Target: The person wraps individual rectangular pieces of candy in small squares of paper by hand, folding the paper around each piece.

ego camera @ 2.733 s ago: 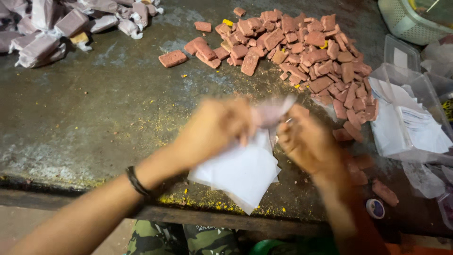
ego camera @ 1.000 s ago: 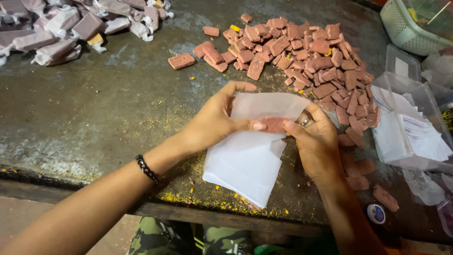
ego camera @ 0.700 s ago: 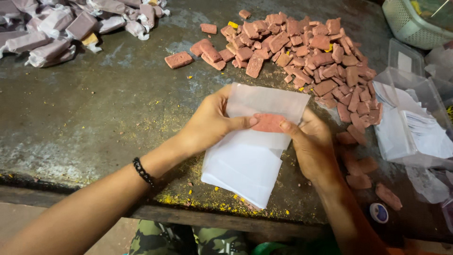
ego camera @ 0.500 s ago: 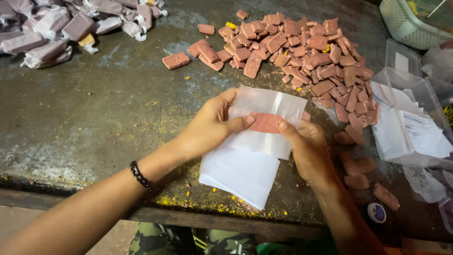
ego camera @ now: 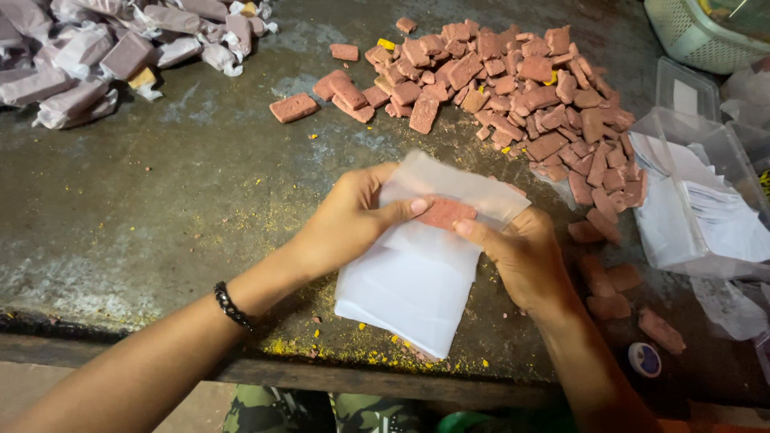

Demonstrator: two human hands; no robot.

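Here the left hand (ego camera: 345, 220) and right hand (ego camera: 521, 252) both pinch one reddish block (ego camera: 445, 212) onto a thin white paper sheet (ego camera: 417, 273) over the table (ego camera: 160, 208); the block looks stiff, probably crumbly; the paper limp, best held at its edges; loose blocks (ego camera: 513, 88) lie beyond.

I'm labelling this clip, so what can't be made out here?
Head view only:
- Right hand: its fingers are hidden under the paper.
- Block: thumbs cover its ends.
- Basket: cut off by the top edge.
- Clear box: cut off by the right edge.
- Left hand: its palm faces away.
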